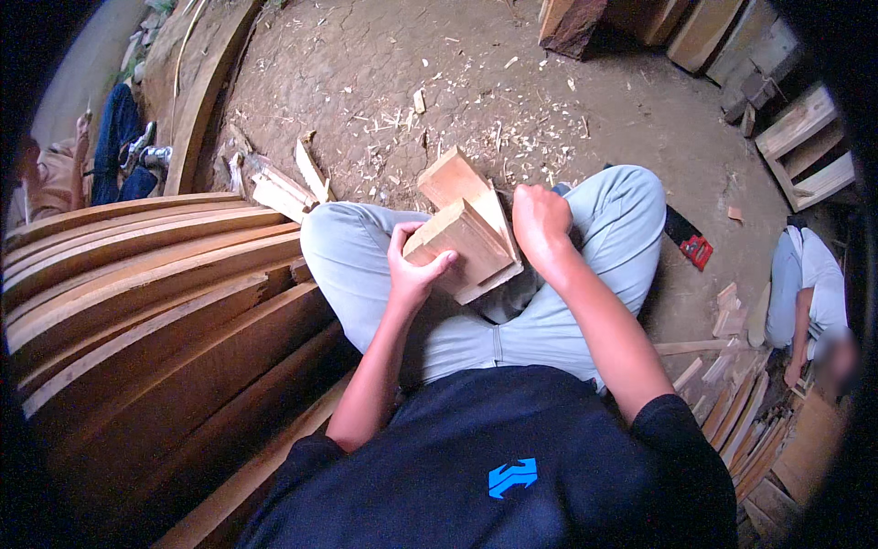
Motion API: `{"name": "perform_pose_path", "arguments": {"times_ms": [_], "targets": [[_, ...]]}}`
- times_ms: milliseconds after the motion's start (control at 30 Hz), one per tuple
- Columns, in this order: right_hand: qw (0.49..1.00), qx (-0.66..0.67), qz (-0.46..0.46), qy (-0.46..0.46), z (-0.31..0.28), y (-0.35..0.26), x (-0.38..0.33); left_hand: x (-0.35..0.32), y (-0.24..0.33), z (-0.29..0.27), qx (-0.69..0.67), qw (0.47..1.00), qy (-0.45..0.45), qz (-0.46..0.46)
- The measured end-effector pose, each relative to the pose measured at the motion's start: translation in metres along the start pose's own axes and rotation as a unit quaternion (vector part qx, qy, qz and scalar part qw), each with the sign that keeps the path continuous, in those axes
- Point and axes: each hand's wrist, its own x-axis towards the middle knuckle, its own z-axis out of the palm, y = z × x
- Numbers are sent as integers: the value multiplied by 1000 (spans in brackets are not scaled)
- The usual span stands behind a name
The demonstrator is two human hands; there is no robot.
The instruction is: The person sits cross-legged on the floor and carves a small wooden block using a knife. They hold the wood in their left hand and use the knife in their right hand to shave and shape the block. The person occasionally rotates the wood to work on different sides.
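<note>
My left hand grips a pale wooden piece built of short boards joined at angles, held over my lap between my knees. Its thumb lies across the near board and the fingers curl round the left side. Beside the right edge of the wooden piece, my right hand is closed in a fist with its knuckles up. A bit of something dark blue shows just beyond that fist, near my right knee. Whatever the fist holds, if anything, is hidden.
Long planks are stacked at my left. Wood shavings litter the dirt floor ahead. A red-handled tool lies right of my knee. Another person bends over wood strips at far right; someone in jeans sits at far left.
</note>
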Motion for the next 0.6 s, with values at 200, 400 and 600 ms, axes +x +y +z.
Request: {"name": "perform_pose_path", "arguments": {"times_ms": [200,400,600], "targets": [[1000,6,-9,-5,0,2,-1,0,-9,-3,17,999,5,28],[1000,-15,16,-2,21,-5,-8,-1,-1,1,15,1000,3,6],[1000,3,1,-12,2,6,-6,-2,-5,-2,17,1000,10,2]]}}
